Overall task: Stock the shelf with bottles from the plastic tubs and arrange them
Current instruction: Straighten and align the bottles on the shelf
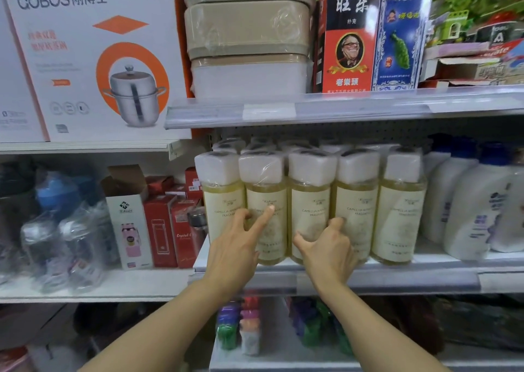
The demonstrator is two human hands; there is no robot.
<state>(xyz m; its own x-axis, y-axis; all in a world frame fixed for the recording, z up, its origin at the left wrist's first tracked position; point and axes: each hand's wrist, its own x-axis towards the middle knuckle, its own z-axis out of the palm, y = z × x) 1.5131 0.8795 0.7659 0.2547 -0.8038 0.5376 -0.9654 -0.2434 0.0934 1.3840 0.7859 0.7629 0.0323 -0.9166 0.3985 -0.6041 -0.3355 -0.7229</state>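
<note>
Five yellow bottles with white caps, wrapped in clear film, stand in a front row on the middle shelf (425, 261), with more rows behind them. My left hand (235, 247) is on the second bottle from the left (266, 196). Its fingers curl into the gap beside the first bottle (222, 198), and one digit lies straight across the label. My right hand (329, 249) grips the third bottle (310, 201), thumb on its left side and fingers curled into the gap toward the fourth bottle (358, 201). No plastic tub is in view.
White lotion bottles with blue caps (467, 201) crowd the shelf right of the row. Red boxes (170, 230) and wrapped drink bottles (56, 230) fill the left bay. The shelf above (312, 110) carries beige containers and card boxes. Coloured items sit on the lower shelf (243, 326).
</note>
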